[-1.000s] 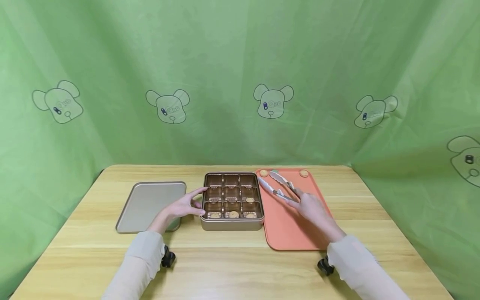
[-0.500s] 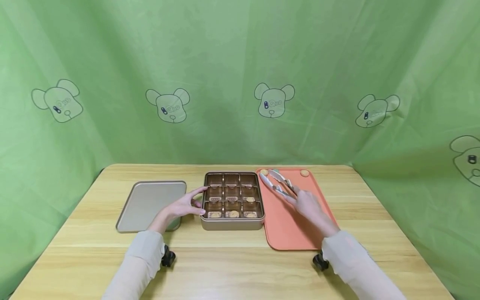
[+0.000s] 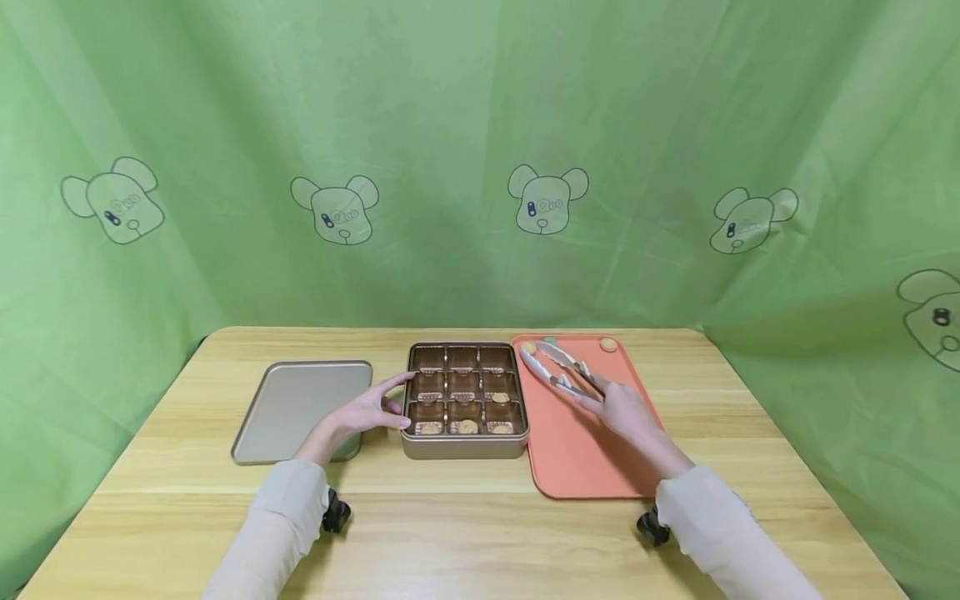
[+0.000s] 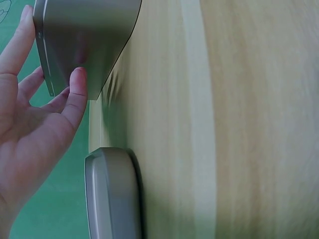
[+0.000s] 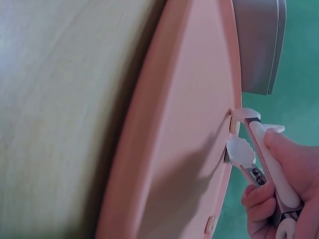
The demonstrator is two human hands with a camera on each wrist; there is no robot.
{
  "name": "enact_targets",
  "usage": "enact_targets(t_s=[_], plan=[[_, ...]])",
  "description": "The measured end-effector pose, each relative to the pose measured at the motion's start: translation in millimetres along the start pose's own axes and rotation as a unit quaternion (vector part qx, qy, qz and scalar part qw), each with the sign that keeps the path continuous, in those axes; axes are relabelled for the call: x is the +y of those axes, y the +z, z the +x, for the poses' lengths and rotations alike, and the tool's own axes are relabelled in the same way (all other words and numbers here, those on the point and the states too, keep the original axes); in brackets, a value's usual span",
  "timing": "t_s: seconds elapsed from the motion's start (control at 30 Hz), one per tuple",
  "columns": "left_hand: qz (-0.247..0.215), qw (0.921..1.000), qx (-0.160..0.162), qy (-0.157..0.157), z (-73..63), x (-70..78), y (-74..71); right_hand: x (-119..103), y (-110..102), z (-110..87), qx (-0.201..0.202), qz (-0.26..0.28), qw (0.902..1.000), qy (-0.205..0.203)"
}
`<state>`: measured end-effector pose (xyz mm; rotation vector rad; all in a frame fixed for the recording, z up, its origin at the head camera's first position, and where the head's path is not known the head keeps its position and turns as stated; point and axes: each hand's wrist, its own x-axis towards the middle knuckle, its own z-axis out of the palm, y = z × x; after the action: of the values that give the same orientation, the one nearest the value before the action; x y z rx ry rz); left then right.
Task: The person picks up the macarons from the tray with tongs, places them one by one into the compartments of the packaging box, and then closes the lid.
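In the head view my left hand (image 3: 363, 411) rests its spread fingertips and thumb against the left side of a bronze tin box (image 3: 465, 449). The box holds a clear brown divided liner, with round cookies (image 3: 468, 427) in the front compartments and one in the middle row at right. My right hand (image 3: 628, 414) grips white-tipped tongs (image 3: 558, 381), their arms apart, over the coral tray (image 3: 585, 454). The tong tips are at a cookie (image 3: 528, 347) in the tray's far left corner; whether they touch it I cannot tell. The right wrist view shows the hand curled round the tongs (image 5: 273, 164).
Another cookie (image 3: 608, 344) lies in the tray's far right corner, and a small greenish piece (image 3: 551, 341) is at its far edge. A flat metal lid (image 3: 300, 408) lies left of the box on the wooden table (image 3: 450, 542). Green curtains (image 3: 450, 275) hang behind.
The tong tips have moved slightly away from me, towards the far left cookie. My right forearm shifted left, then back right. My left hand and the box keep their place.
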<state>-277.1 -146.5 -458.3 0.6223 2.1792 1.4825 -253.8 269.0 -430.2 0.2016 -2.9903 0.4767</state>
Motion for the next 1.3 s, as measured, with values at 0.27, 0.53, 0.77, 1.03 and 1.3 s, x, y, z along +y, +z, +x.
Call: enact_targets(t_s=[0.27,0.53,0.77,1.03,1.3], plan=[[-0.002,1.0,0.0,-0.005,0.7,0.8,0.8,1,1,0.8,0.002,0.002,1.0,-0.006],[0.0,0.9999,0.002,-0.01,0.9,1.6,1.5,14,2,-6.6,0.015,0.05,0.9982,-0.03],[-0.001,1.0,-0.002,-0.005,0.9,1.7,1.1,30,-3,-14.7,0.013,0.1,0.9947,-0.017],[0.002,1.0,-0.001,0.0,0.8,0.2,-0.6,37,-7,-21.5,0.036,0.124,0.99,-0.056],[-0.004,1.0,-0.005,-0.005,-0.2,3.1,1.1,36,-12,-24.9,0.035,0.149,0.9724,-0.175]])
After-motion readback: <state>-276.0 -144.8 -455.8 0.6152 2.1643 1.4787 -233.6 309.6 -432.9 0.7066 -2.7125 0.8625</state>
